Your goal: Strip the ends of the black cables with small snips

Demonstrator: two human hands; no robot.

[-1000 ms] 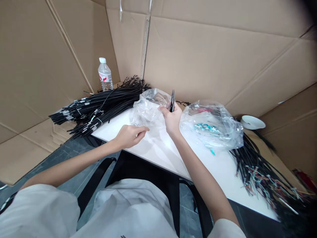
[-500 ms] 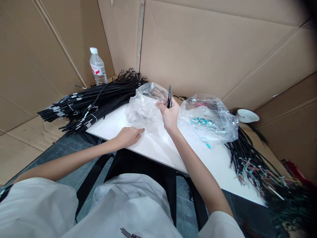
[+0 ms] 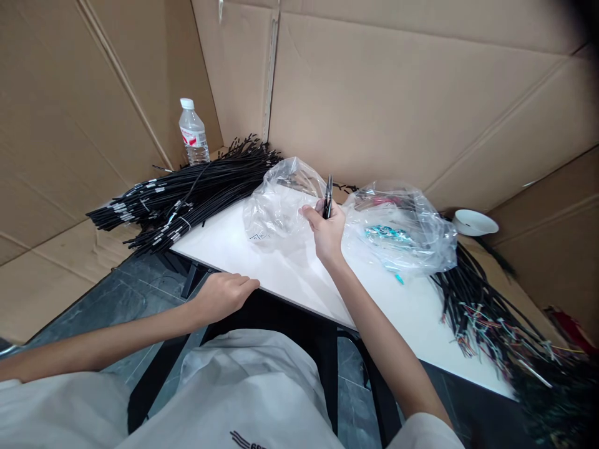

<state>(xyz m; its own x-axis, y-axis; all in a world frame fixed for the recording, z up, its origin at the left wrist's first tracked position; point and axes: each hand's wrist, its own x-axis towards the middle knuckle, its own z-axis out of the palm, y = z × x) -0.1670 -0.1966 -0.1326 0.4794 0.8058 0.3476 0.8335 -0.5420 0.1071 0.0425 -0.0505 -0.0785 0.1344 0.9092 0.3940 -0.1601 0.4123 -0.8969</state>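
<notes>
My right hand (image 3: 328, 234) is raised over the white table (image 3: 290, 274), closed on a slim black tool (image 3: 328, 198) that points up. At the table's front edge, my left hand (image 3: 227, 294) has its fingers curled together; whether anything is inside them is hidden. A clear plastic bag (image 3: 276, 209) lies just left of my right hand. To the right sits another clear bag (image 3: 421, 240) with small teal pieces (image 3: 388, 234) in it. One teal piece (image 3: 399, 279) lies on the table in front of that bag.
Black cable bundles (image 3: 187, 193) cover the back left beside a plastic bottle (image 3: 194, 134). More cables with bare coloured wire ends (image 3: 486, 324) lie at the right, near a white bowl (image 3: 476, 222). Cardboard walls (image 3: 374, 93) enclose the table.
My left hand has drawn back from the tabletop to the front edge, and its pointing finger has curled in. My right hand still holds the black tool. The view has shifted slightly.
</notes>
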